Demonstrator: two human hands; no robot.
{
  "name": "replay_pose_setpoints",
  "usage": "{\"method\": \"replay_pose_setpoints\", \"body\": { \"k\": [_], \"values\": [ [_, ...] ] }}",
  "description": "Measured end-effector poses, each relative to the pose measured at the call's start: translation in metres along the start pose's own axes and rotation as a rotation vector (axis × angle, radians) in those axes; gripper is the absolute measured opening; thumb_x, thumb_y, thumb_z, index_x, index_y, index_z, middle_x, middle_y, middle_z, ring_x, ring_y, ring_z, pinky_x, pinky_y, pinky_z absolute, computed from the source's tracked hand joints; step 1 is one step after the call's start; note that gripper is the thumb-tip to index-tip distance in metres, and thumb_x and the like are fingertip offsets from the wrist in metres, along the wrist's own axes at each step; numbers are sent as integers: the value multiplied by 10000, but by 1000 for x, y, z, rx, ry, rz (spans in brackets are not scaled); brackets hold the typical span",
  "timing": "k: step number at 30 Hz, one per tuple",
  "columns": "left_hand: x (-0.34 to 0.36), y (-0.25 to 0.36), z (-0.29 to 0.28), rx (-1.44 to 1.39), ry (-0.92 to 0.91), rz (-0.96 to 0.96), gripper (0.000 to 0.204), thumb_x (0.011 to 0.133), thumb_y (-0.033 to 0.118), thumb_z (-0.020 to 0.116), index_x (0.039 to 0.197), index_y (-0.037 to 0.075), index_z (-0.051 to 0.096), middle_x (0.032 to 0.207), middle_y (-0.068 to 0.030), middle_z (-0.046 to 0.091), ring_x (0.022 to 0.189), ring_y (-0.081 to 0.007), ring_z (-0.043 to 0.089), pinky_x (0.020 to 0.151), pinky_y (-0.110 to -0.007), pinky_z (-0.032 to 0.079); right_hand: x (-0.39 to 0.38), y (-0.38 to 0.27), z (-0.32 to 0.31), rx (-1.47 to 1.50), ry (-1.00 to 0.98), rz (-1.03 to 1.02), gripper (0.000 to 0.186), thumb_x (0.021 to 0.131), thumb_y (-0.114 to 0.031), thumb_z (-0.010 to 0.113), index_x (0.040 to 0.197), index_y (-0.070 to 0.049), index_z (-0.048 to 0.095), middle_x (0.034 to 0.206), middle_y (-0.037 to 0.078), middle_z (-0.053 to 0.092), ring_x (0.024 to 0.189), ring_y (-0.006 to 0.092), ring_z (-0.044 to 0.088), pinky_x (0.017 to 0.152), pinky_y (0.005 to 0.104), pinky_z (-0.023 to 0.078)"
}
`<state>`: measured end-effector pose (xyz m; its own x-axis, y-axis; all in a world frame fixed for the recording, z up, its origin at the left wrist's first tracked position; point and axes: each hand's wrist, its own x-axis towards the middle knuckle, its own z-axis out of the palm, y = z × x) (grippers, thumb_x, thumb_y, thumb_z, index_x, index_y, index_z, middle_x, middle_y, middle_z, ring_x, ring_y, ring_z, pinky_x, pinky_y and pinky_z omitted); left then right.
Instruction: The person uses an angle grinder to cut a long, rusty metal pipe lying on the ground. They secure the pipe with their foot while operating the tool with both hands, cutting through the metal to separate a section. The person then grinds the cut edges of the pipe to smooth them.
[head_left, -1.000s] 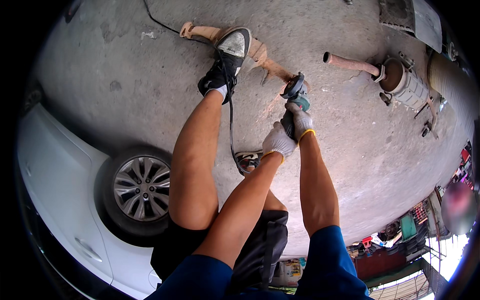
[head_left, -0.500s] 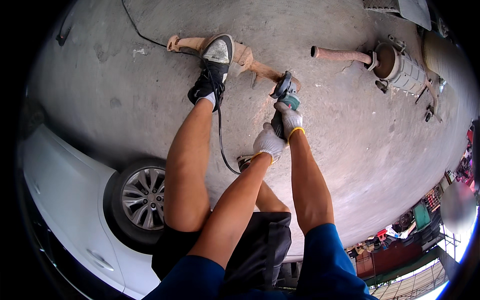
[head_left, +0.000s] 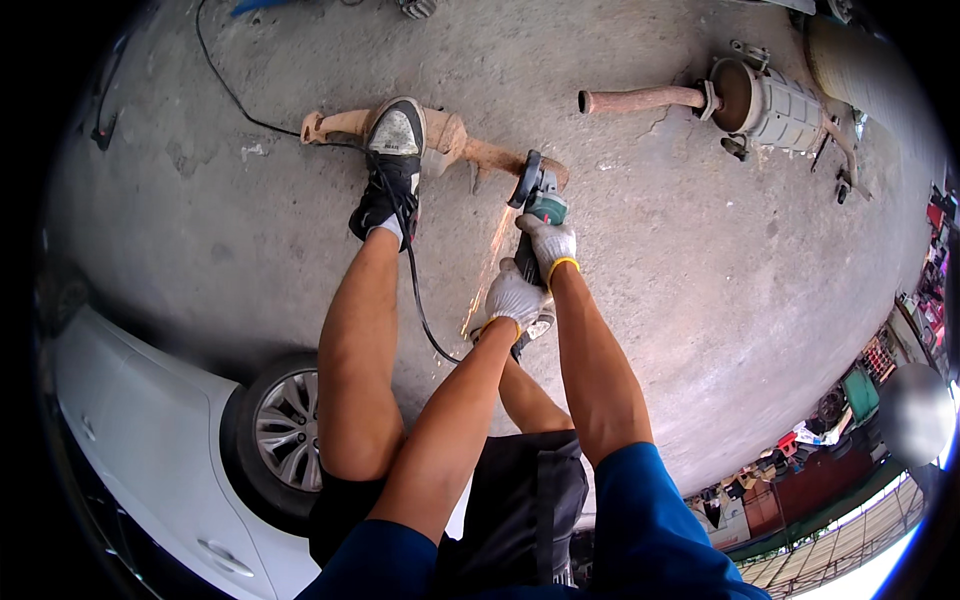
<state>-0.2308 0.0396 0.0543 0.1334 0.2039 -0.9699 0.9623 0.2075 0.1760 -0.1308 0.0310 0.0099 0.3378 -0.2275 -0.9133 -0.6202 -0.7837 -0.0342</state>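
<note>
An angle grinder (head_left: 547, 205) with a green gear head and dark body is gripped by both hands in white work gloves. My right hand (head_left: 550, 243) wraps the body just behind the head. Lower down, my left hand (head_left: 515, 298) closes round the rear part. The grinder's guard and disc meet a rusty exhaust pipe (head_left: 490, 156) near its right end, and orange sparks (head_left: 490, 262) stream down toward my feet. My left shoe (head_left: 398, 150) presses on the pipe's thicker middle. A black power cord (head_left: 415, 285) runs over that shoe and loops near my left wrist.
A second exhaust piece with a canister (head_left: 775, 103) lies on the concrete floor (head_left: 690, 270) at the far right. To the left stands a white car (head_left: 150, 400) with its wheel (head_left: 285, 430) close to my leg. Assorted clutter (head_left: 800, 440) lines the right side.
Sparks now fly from the disc, where none showed before. The view has shifted, so pipe, grinder and hands appear further left. Both hands keep their hold on the angle grinder.
</note>
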Motion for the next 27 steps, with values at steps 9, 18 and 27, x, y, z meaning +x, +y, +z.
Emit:
{"method": "replay_pose_setpoints", "body": {
  "k": [9,18,27],
  "values": [
    [1,-4,2,-19,-2,45,637,698,391,783,1067,9,431,958,-218,681,928,-383,668,774,-440,536,4,3,2,12,-26,-6,502,635,-298,782,951,81,690,825,132,690,713,212,654,656,349,522],
    [-2,-2,-5,-32,-19,-7,673,690,414,779,1097,34,402,992,-237,679,934,-389,669,793,-452,536,-5,-2,2,-18,14,-32,492,629,-281,778,976,58,694,870,136,701,746,217,664,683,351,531],
    [1,-5,-1,-42,23,55,676,676,390,799,1088,-8,440,952,-229,678,941,-394,658,787,-434,526,7,8,5,-4,-7,-12,516,622,-301,762,984,59,691,869,154,704,767,236,678,707,358,534]
  ]
}}
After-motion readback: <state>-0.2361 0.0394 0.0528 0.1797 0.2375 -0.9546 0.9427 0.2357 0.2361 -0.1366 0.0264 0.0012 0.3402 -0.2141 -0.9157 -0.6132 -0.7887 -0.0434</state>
